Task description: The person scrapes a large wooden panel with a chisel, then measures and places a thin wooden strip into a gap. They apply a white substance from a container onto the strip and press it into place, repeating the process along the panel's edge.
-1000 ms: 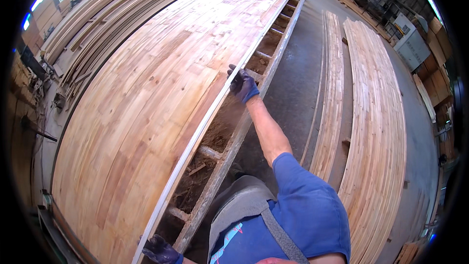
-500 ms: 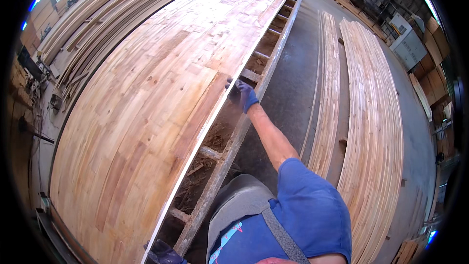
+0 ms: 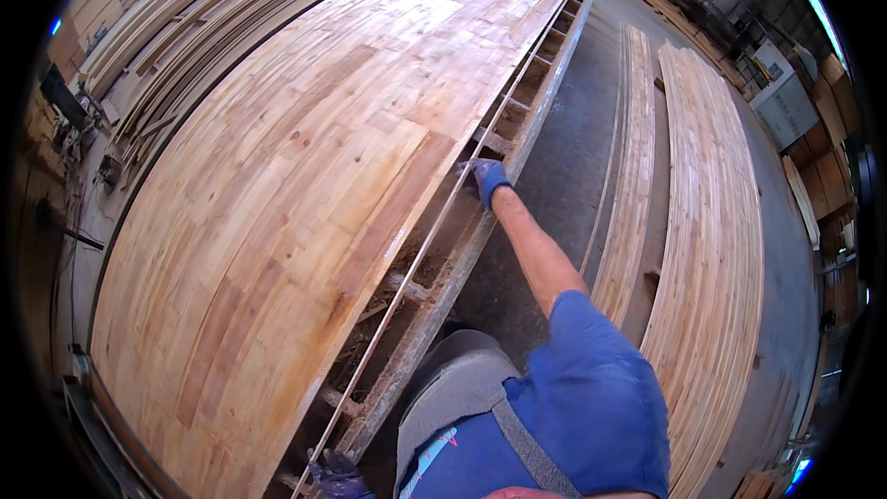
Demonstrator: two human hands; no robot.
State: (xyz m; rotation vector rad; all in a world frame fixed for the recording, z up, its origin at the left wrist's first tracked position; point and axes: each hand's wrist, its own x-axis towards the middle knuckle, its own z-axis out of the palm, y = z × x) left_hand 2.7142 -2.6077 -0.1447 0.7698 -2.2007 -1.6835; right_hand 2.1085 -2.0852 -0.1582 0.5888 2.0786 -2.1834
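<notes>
A long, thin wooden strip [image 3: 397, 292] runs almost lengthwise along the near right edge of a large wood panel [image 3: 268, 212] made of many glued pieces. A narrow gap now lies between the strip and the panel edge. My right hand [image 3: 490, 181], in a dark glove with a blue cuff, is closed on the strip about halfway along. Lower down, near the bottom edge of the view, my left hand [image 3: 340, 477], in a dark glove, holds the strip's near part; its fingers are partly hidden. Both hands are over the open frame.
Beside the panel runs a worn metal frame rail [image 3: 443, 289] with cross bars and debris between. Stacked long boards [image 3: 707, 249] lie on the floor to the right, with a narrower stack [image 3: 631, 176] alongside. More lumber [image 3: 199, 46] sits beyond the panel's left side. A pale cabinet [image 3: 785, 106] stands far right.
The strip has come away from the panel edge and shifted right over the frame. Both my hands moved right with it, and the view turned slightly.
</notes>
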